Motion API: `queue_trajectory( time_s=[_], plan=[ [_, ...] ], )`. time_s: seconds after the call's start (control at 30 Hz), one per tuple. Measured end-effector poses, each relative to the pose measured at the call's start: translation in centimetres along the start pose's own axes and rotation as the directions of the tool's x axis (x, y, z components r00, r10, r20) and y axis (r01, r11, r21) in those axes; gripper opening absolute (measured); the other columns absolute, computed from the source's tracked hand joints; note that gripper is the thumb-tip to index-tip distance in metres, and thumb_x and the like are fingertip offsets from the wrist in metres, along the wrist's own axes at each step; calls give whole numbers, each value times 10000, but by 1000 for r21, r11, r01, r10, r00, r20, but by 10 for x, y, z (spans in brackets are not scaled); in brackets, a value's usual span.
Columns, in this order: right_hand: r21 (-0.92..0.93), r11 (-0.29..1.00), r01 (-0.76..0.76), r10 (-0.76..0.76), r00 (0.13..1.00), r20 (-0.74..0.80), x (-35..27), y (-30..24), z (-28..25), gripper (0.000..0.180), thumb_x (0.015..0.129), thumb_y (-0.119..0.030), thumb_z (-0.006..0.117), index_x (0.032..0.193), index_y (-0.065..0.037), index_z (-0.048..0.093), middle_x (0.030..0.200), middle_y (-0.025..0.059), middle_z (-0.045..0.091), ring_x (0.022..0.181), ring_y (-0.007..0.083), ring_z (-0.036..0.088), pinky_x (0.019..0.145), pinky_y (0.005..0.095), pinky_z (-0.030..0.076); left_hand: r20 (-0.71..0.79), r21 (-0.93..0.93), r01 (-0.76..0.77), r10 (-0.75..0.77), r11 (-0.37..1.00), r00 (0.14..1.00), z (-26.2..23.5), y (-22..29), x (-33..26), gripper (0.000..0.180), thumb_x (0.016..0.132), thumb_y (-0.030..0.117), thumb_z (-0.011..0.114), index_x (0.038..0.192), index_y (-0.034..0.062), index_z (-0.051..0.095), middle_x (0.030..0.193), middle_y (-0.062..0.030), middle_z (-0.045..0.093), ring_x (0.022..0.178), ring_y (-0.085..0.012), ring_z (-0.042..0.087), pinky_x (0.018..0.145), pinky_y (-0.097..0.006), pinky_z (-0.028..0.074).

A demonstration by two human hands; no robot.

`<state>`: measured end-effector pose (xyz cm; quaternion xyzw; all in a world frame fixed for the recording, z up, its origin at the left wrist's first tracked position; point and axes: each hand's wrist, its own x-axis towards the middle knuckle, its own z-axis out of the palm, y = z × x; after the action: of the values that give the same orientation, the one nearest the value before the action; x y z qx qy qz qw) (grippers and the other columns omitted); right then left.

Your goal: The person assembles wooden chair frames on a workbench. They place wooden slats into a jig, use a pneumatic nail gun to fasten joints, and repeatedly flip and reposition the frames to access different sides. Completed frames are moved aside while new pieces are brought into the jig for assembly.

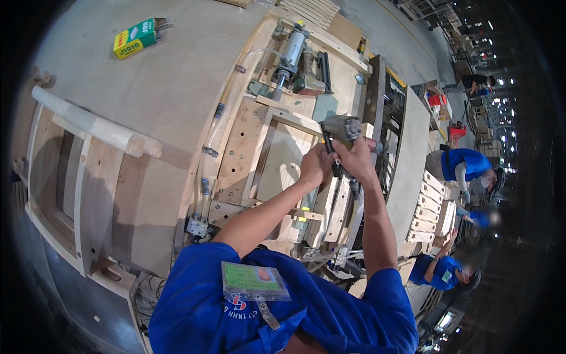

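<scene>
Your left hand [315, 167] and right hand [354, 158] both clench a nail gun [341, 131] over the plywood bench [171, 88]. Workers in blue sit well apart on the factory floor.

We saw an evenly lit scene — bright on the pale bench [165, 88], dim toward the right. Small lamps [501, 106] glared as white spots in the dark hall behind. Soft shadows lay under the wooden frame [94, 130] and beside the arms. Fisheye distortion bent straight edges, and a black vignette ringed the corners. The centre was sharp — the distant workers [466, 168] at right were blurred and grainy.
</scene>
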<state>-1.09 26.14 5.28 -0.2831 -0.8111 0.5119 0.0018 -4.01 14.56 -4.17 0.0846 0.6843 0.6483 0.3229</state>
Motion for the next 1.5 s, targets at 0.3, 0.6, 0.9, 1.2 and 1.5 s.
queue_trajectory(
  time_s=[0.3,0.6,0.9,1.2,1.5],
  plan=[
    [-441,787,431,-219,864,453,89,-41,53,523,924,-191,772,1377,15,614,1252,266,728,1199,428,689,1045,449,525,-312,-168,25,-77,985,947,-51,-6,41,269,1006,236,615,1138,18,699,1049,-267,771,1039,-467,735,878,-517,567],
    [-462,745,482,-188,815,548,106,-48,60,592,921,-176,765,1456,-23,563,1277,271,723,1235,450,673,1075,462,520,-351,-114,60,-97,992,931,-52,-11,51,251,1006,161,569,1116,-12,714,949,-230,770,909,-323,751,818,-450,553],
    [-468,771,432,-204,864,461,60,-64,61,541,917,-177,778,1399,-43,574,1193,247,737,1177,460,684,1025,466,530,-337,-59,57,-74,997,938,-53,-1,24,235,1002,135,581,1091,-42,709,940,-244,768,858,-325,752,789,-446,562],
    [-208,887,412,-173,715,678,-66,-50,78,428,924,-65,767,1321,-21,614,1101,181,766,1035,277,744,967,403,564,156,-375,382,-349,844,924,-77,-37,-129,236,1101,127,506,1153,-25,679,966,-115,754,759,-174,742,597,-332,567],
    [-257,898,358,-44,653,756,-82,-44,121,471,936,-88,741,1377,-37,583,1109,199,763,1052,348,745,966,421,564,194,-636,377,-333,673,923,-98,-67,-162,230,1092,104,501,1184,-41,654,1016,-108,693,780,-190,748,532,-294,579]
  ],
)
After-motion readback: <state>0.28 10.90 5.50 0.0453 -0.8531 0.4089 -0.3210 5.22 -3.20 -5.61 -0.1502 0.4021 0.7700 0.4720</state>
